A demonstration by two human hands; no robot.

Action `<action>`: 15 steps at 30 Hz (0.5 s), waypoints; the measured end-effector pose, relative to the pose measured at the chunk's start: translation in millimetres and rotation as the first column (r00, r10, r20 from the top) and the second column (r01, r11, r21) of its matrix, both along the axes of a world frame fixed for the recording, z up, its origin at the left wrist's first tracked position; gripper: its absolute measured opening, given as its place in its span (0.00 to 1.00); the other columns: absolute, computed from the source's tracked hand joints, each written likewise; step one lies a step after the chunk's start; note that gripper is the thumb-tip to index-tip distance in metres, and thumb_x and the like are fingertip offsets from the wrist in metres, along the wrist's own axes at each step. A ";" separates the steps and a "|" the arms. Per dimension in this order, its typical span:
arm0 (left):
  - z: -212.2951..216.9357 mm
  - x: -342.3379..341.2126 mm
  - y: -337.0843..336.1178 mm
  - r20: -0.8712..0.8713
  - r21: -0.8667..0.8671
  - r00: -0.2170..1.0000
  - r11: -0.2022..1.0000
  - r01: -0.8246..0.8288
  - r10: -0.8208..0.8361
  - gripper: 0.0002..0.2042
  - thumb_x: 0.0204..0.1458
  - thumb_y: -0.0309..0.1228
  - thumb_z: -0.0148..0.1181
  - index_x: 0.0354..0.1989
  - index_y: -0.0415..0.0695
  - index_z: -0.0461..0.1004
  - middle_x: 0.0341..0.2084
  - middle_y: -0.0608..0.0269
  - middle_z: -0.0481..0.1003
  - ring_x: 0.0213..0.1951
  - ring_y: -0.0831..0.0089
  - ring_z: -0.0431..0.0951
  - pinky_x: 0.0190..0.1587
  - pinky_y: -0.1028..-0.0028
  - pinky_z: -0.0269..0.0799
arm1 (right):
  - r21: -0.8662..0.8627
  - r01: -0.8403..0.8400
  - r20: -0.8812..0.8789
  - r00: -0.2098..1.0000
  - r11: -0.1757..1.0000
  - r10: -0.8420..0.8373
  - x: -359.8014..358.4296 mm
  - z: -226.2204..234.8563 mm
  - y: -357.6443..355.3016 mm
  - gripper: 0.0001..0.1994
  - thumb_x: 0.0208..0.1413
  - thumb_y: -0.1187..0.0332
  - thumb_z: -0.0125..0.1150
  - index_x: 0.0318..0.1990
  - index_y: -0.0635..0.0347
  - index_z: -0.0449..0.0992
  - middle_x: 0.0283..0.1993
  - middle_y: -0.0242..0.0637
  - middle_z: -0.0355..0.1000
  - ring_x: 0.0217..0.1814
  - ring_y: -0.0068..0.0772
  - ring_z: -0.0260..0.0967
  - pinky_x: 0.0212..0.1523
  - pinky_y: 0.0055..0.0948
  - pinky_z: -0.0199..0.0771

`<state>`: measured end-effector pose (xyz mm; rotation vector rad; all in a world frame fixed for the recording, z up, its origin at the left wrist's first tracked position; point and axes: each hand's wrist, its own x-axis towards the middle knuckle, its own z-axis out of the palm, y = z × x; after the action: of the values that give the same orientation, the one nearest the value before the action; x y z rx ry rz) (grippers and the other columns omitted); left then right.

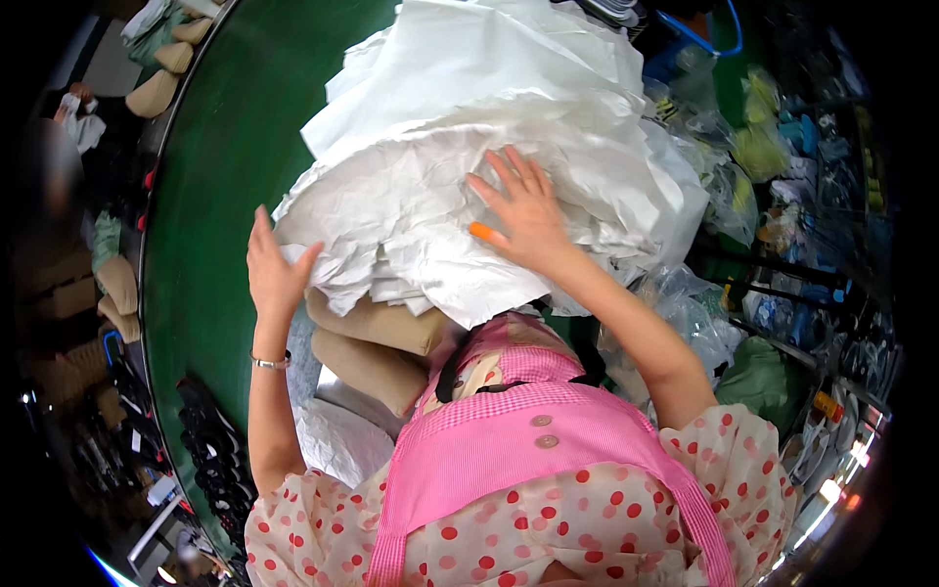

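Note:
A big stack of thin white paper sheets point(489, 73), crumpled along its near side, lies in front of me on a green surface. My right hand point(528, 210) rests on the crumpled paper with its fingers spread; an orange covering wraps the thumb tip. At the stack's left edge my left hand point(277, 264) is held with thumb and fingers apart, touching or just beside the paper. Neither hand grips anything that I can see. Under the near edge of the paper sit tan, rounded padded pieces point(377, 357), partly hidden by the sheets.
The green belt-like surface point(230, 127) runs along the left, with black shoes point(210, 440) near its lower edge. More tan pieces point(154, 93) line the far left side, where another person's hand point(80, 93) shows. Clear plastic bags point(685, 313) crowd the right, beside a blue-handled basket point(699, 44).

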<state>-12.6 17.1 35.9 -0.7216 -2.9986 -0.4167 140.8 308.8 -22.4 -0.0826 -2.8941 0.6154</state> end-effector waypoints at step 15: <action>22.5 -7.6 -17.6 0.677 0.682 0.735 0.407 -0.608 -0.036 0.24 0.51 0.22 0.55 0.58 0.37 0.59 0.45 0.55 0.71 0.46 0.73 0.71 0.49 0.76 0.68 | 0.030 -0.003 0.067 0.998 1.000 0.000 -18.7 -47.9 6.4 0.31 0.48 0.50 0.56 0.62 0.40 0.57 0.68 0.37 0.46 0.71 0.46 0.33 0.67 0.49 0.30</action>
<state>-20.2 -0.6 58.4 0.1609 -2.5308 -2.3215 122.1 315.3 -70.3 -0.0986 -2.9669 0.5795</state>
